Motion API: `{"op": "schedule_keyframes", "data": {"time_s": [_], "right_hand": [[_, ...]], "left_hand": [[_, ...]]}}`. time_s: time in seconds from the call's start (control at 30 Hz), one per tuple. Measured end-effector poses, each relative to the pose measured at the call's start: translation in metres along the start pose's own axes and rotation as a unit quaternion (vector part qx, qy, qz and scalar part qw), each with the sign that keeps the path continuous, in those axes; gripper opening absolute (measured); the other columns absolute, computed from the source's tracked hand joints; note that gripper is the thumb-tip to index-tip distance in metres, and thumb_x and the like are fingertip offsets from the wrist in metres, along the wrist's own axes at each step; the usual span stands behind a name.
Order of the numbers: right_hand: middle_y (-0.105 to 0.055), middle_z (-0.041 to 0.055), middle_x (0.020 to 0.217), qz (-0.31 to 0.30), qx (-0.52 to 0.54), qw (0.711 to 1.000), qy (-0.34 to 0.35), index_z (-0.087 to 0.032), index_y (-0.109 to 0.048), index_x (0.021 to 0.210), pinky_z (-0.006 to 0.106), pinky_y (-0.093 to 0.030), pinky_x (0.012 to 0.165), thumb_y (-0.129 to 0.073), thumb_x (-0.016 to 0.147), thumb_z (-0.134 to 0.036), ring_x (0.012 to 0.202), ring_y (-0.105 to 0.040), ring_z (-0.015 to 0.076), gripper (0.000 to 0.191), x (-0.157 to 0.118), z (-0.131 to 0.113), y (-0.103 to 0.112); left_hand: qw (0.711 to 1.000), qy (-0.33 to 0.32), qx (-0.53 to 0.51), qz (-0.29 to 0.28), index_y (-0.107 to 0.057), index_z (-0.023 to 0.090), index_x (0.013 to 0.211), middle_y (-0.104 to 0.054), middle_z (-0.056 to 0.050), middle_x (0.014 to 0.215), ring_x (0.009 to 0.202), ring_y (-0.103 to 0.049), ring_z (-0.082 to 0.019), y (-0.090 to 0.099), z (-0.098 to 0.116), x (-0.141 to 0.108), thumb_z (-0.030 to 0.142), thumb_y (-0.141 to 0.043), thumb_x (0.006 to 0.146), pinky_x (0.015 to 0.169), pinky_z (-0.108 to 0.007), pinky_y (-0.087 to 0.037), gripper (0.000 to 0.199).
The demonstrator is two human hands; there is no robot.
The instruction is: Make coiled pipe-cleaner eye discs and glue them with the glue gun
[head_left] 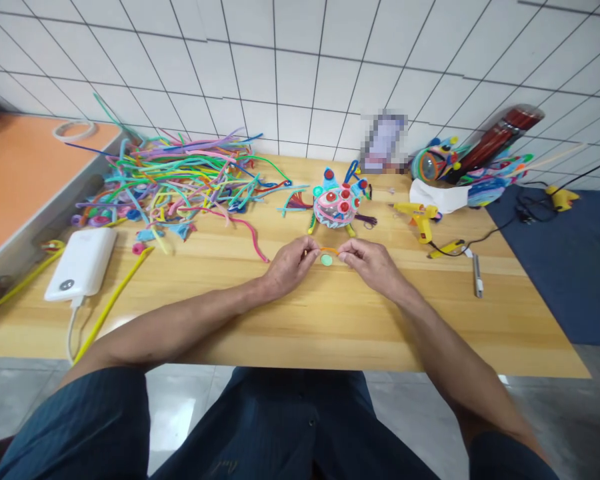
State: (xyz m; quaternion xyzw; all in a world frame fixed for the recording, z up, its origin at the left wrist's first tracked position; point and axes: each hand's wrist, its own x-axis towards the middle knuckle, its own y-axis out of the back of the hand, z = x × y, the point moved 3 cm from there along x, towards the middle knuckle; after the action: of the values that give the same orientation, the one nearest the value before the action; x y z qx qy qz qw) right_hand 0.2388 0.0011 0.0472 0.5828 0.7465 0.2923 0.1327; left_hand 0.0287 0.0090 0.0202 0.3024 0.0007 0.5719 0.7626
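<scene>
An orange pipe cleaner stretches between my two hands just above the wooden table. My left hand pinches one end of it, and my right hand pinches the other. A small round pale-green disc lies on the tabletop below the strand. Right behind my hands stands a craft creature made of colourful pipe cleaners, with red round bumps, blue parts and yellow-tipped legs. To the left, a pink-red pipe cleaner curves toward my left hand.
Loose pipe cleaners form a big pile at the back left, near a white power bank. On the right are a yellow glue gun, a yellow cutter, a grey knife-like tool and a dark red bottle. A tiled wall rises behind.
</scene>
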Motion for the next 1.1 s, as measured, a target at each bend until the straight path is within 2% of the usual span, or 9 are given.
{"op": "schedule_keyframes", "data": {"time_s": [0.17, 0.27, 0.43, 0.6, 0.7, 0.83, 0.97, 1.03, 1.1], "right_hand": [[-0.071, 0.0015, 0.077, -0.068, 0.166, 0.98, -0.08, -0.019, -0.071, 0.09, 0.029, -0.046, 0.064, -0.07, 0.085, -0.043, 0.068, -0.062, 0.0151, 0.024, -0.007, 0.0, -0.007], [-0.068, 0.0002, 0.077, -0.096, 0.194, 0.972, -0.095, -0.019, -0.073, 0.085, 0.029, -0.042, 0.066, -0.074, 0.082, -0.044, 0.07, -0.058, 0.0137, 0.025, -0.008, -0.006, -0.006], [-0.055, -0.0047, 0.06, -0.094, 0.277, 0.943, -0.158, -0.02, -0.071, 0.076, 0.027, -0.031, 0.056, -0.082, 0.073, -0.042, 0.056, -0.044, 0.0097, 0.025, -0.011, -0.006, -0.007], [-0.067, -0.0004, 0.069, -0.067, 0.364, 0.908, -0.195, -0.021, -0.069, 0.079, 0.027, -0.035, 0.055, -0.088, 0.065, -0.039, 0.056, -0.052, 0.011, 0.029, -0.012, -0.003, -0.01], [-0.068, -0.0009, 0.069, -0.049, 0.361, 0.913, -0.184, -0.021, -0.069, 0.079, 0.027, -0.033, 0.053, -0.09, 0.065, -0.041, 0.055, -0.05, 0.0102, 0.031, -0.013, -0.005, -0.012], [-0.059, -0.0046, 0.063, -0.032, 0.329, 0.93, -0.158, -0.02, -0.071, 0.077, 0.026, -0.028, 0.052, -0.091, 0.064, -0.042, 0.054, -0.039, 0.008, 0.032, -0.014, -0.007, -0.02], [-0.056, -0.0043, 0.061, -0.027, 0.293, 0.944, -0.151, -0.02, -0.071, 0.076, 0.028, -0.032, 0.053, -0.088, 0.067, -0.049, 0.055, -0.04, 0.0095, 0.034, -0.015, -0.005, -0.023], [-0.052, -0.0042, 0.057, 0.027, 0.231, 0.963, -0.135, -0.021, -0.067, 0.068, 0.029, -0.035, 0.054, -0.082, 0.075, -0.053, 0.055, -0.042, 0.011, 0.036, -0.016, -0.004, -0.016], [-0.053, -0.0027, 0.059, 0.136, 0.137, 0.977, -0.091, -0.023, -0.065, 0.07, 0.031, -0.04, 0.057, -0.076, 0.083, -0.05, 0.058, -0.046, 0.0135, 0.032, -0.018, -0.006, -0.002]], "left_hand": [[0.999, 0.005, -0.051, 0.005, -0.06, 0.017, 0.09, -0.06, 0.002, 0.073, 0.061, -0.048, -0.01, -0.001, 0.0, 0.001, 0.032, -0.057, 0.098, 0.061, -0.023, -0.039, 0.018], [0.997, 0.007, -0.079, -0.012, -0.06, 0.017, 0.09, -0.062, 0.001, 0.076, 0.063, -0.049, -0.01, -0.001, 0.002, 0.002, 0.033, -0.058, 0.098, 0.061, -0.023, -0.04, 0.019], [0.996, 0.026, -0.087, -0.008, -0.061, 0.017, 0.094, -0.061, 0.001, 0.078, 0.06, -0.046, -0.009, -0.001, 0.006, 0.0, 0.03, -0.06, 0.096, 0.059, -0.023, -0.038, 0.014], [0.99, 0.033, -0.128, -0.057, -0.06, 0.017, 0.092, -0.055, 0.004, 0.074, 0.058, -0.041, -0.008, -0.004, 0.021, -0.01, 0.03, -0.064, 0.094, 0.055, -0.022, -0.035, 0.014], [0.984, 0.021, -0.148, -0.097, -0.061, 0.017, 0.095, -0.053, 0.006, 0.073, 0.055, -0.038, -0.007, -0.008, 0.028, -0.015, 0.032, -0.069, 0.091, 0.053, -0.021, -0.033, 0.018], [0.978, 0.05, -0.178, -0.1, -0.063, 0.016, 0.092, -0.052, 0.006, 0.069, 0.055, -0.033, -0.007, -0.011, 0.025, -0.015, 0.039, -0.069, 0.091, 0.052, -0.022, -0.028, 0.023], [0.97, 0.067, -0.201, -0.117, -0.063, 0.016, 0.087, -0.052, 0.004, 0.07, 0.061, -0.038, -0.009, -0.011, 0.021, -0.013, 0.041, -0.066, 0.092, 0.056, -0.023, -0.032, 0.026], [0.967, 0.084, -0.205, -0.127, -0.063, 0.016, 0.086, -0.051, 0.003, 0.07, 0.062, -0.041, -0.009, -0.01, 0.02, -0.012, 0.042, -0.064, 0.092, 0.058, -0.023, -0.034, 0.027], [0.966, 0.099, -0.203, -0.126, -0.062, 0.016, 0.085, -0.05, 0.004, 0.069, 0.063, -0.042, -0.01, -0.009, 0.02, -0.011, 0.042, -0.062, 0.092, 0.059, -0.023, -0.035, 0.027]]}}
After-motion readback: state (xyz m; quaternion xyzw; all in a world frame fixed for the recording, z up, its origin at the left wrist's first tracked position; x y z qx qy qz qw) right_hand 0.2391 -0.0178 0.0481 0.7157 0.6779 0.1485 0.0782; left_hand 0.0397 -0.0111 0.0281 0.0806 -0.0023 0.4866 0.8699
